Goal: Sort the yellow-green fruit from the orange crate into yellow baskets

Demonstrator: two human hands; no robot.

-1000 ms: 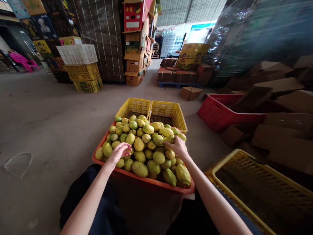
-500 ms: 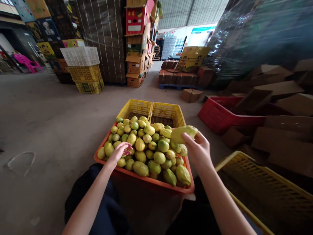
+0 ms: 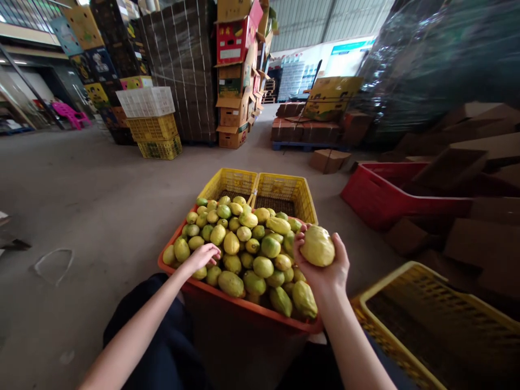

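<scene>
A large yellow-green papaya (image 3: 317,246) rests in my right hand (image 3: 331,271), which cups it from below with the fingers wrapped round its far side. It is raised over the right edge of an orange-red crate (image 3: 260,313). Inside that crate lies a heap of yellow and green papayas (image 3: 231,244) of mixed sizes. My left hand (image 3: 205,255) hovers at the left part of the heap, its fingers loosely extended and holding nothing; whether they touch the fruit I cannot tell.
Two yellow mesh crates (image 3: 284,187) stand just beyond the heap. Another yellow crate (image 3: 410,325) is at my right, with a red crate (image 3: 382,200) and loose cardboard behind it. Stacked cartons (image 3: 231,108) and stacked plastic crates (image 3: 154,127) stand farther back.
My right hand has turned palm up, so the papaya in it now shows end-on, slightly lower than before. My left hand has shifted a little, with its fingers less spread.
</scene>
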